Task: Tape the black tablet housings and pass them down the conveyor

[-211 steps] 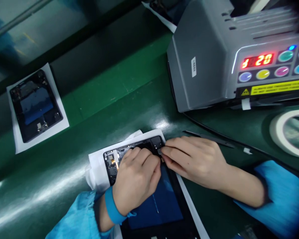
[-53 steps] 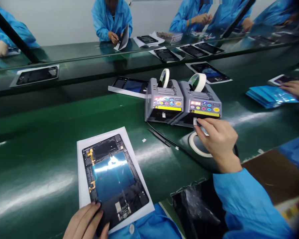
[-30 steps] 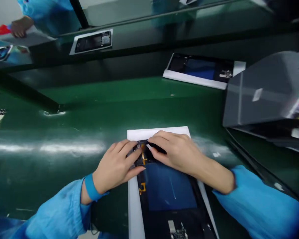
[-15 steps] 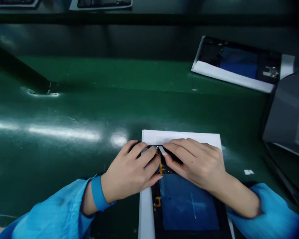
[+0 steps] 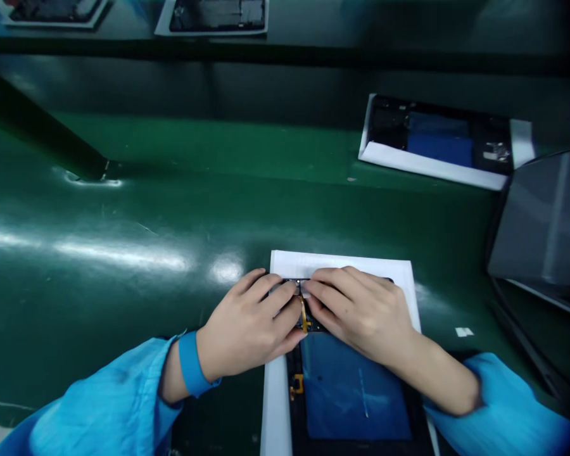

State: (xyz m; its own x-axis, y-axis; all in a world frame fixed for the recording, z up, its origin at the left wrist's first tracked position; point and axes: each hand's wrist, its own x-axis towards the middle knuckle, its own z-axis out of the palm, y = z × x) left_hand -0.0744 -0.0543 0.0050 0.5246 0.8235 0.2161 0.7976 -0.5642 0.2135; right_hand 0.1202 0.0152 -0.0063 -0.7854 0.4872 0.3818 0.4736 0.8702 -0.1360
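Note:
An opened tablet (image 5: pixel 356 386) with a black frame and a blue panel lies on a white sheet (image 5: pixel 275 405). Over its upper left corner my left hand (image 5: pixel 251 323) is curled, fingertips bent onto the frame and thumb beside an orange flex cable (image 5: pixel 304 315). From the other side my right hand (image 5: pixel 365 310) reaches in with fingers pinched at the top edge. A small white strip (image 5: pixel 305 291) shows at those fingertips, mostly covered by them. The two hands' fingertips nearly meet, and much of the tablet's top part is hidden beneath them.
Another opened tablet (image 5: pixel 439 142) rests on a white sheet at the back right. Closer on the right stands a dark glossy panel (image 5: pixel 527 221). A white scrap (image 5: pixel 464 332) lies on the green table (image 5: pixel 171 209). A dark post (image 5: pixel 76 145) rises at the left; more devices sit on the shelf above.
My right fingers have closed further over the white strip and press at the tablet's top edge, so less of the strip shows. My left hand has barely moved. The view has shifted slightly.

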